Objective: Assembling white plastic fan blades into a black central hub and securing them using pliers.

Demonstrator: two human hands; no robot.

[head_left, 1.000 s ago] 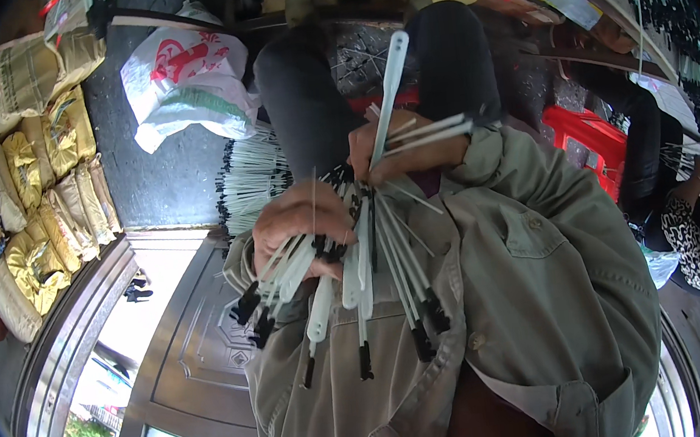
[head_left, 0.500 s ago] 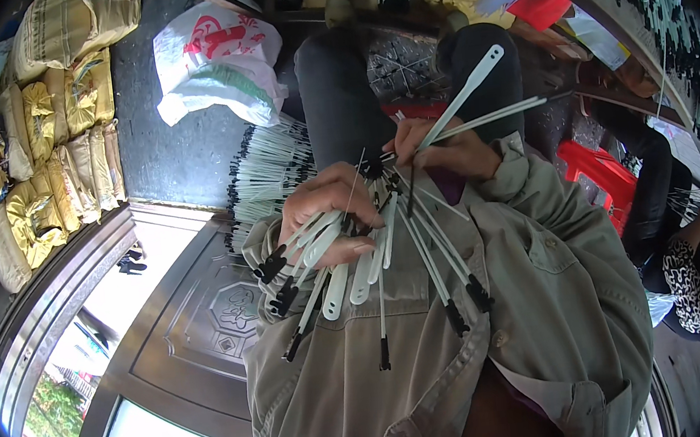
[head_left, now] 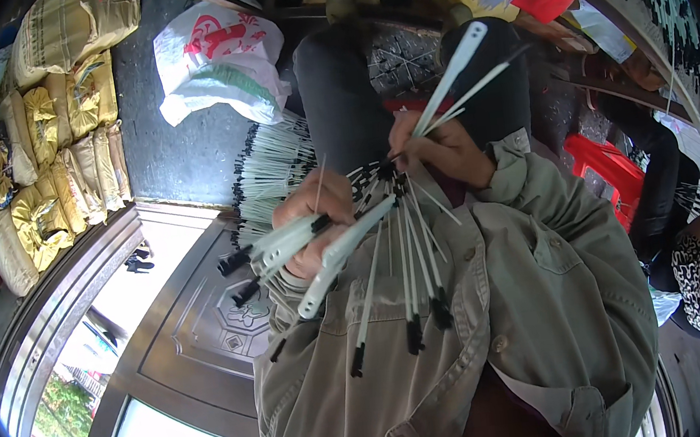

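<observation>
My left hand (head_left: 315,209) is closed around several flat white strips (head_left: 280,247) with holed ends and thin white rods with black tips. My right hand (head_left: 445,149), to its right, grips a flat white strip (head_left: 457,62) and a thin rod (head_left: 481,81) slanting up and right. Between my hands, more white rods (head_left: 411,272) fan down in front of my jacket from a small dark joint (head_left: 388,170). Their lower ends carry black tips (head_left: 414,337). My fingers hide how the pieces meet.
A large heap of similar rods (head_left: 277,171) lies left of my legs. A white bag (head_left: 217,53) sits behind it. Yellow-wrapped packages (head_left: 51,216) are stacked far left. At right are a red plastic stool (head_left: 609,166) and another person (head_left: 693,276). More rods (head_left: 672,39) hang top right.
My left hand has shifted left and turned, and the strips in it point more leftward. My right hand has moved slightly, its strip now higher and further left. The hanging rods have swung closer together.
</observation>
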